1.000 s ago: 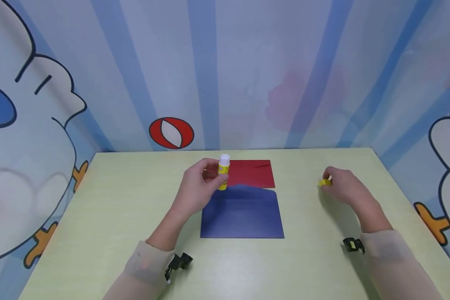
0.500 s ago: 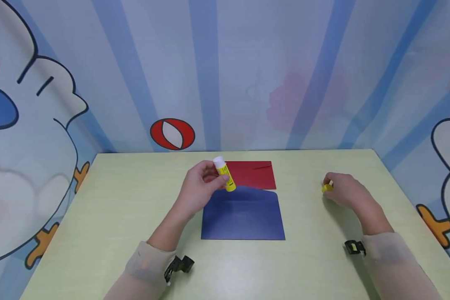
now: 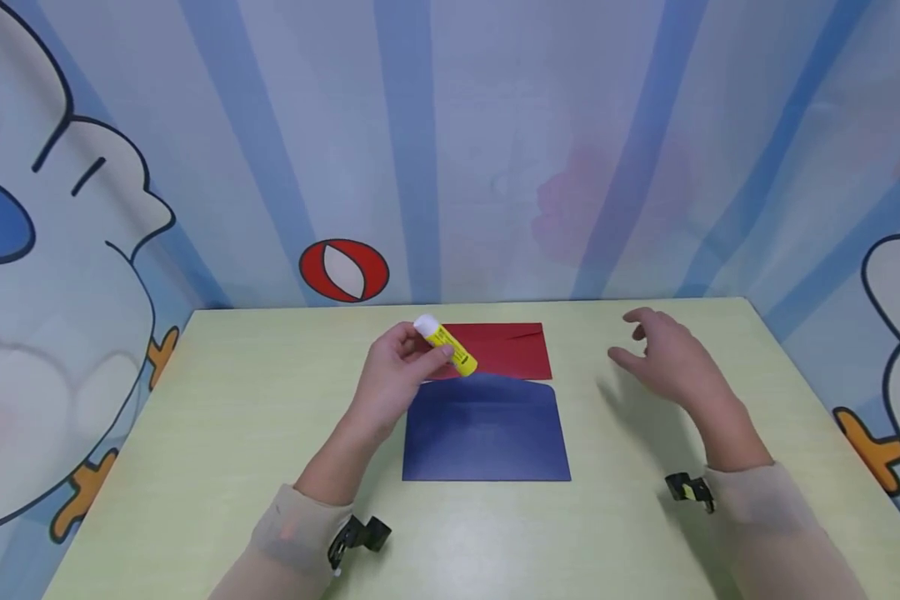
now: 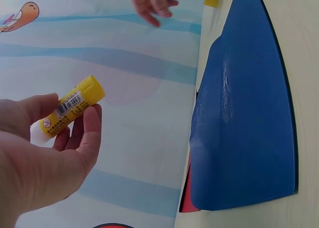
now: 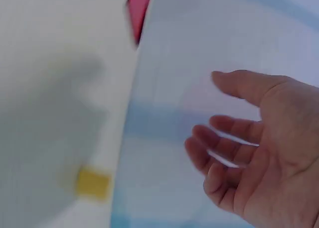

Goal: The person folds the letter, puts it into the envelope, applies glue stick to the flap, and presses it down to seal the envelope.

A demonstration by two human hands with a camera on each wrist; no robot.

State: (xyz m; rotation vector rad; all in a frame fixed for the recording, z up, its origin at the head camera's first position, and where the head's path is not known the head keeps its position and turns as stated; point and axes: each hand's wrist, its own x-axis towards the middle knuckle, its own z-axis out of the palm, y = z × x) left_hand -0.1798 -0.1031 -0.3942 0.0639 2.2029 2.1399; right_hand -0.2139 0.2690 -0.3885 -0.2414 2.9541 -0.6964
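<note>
A yellow glue stick (image 3: 450, 346) with a white end is pinched between thumb and fingers of my left hand (image 3: 397, 371), tilted above the red envelope's left part. In the left wrist view its printed label and barcode (image 4: 70, 104) show. My right hand (image 3: 671, 358) is raised over the table's right side, fingers loosely spread and holding nothing. The yellow cap (image 5: 93, 183) stands on the table, blurred in the right wrist view; the right hand hides it in the head view. A blue envelope (image 3: 487, 433) with its flap up lies before me, overlapping the red envelope (image 3: 506, 350).
The pale table (image 3: 270, 417) ends at a wall covering (image 3: 487, 150) with blue stripes and cartoon figures along its back. Side walls stand at left and right. A black wrist camera (image 3: 360, 533) is strapped to each sleeve.
My right hand has let go of the yellow cap, opened its fingers, and moved up and left. In my left hand the glue stick has tilted from upright, its white end leaning left.
</note>
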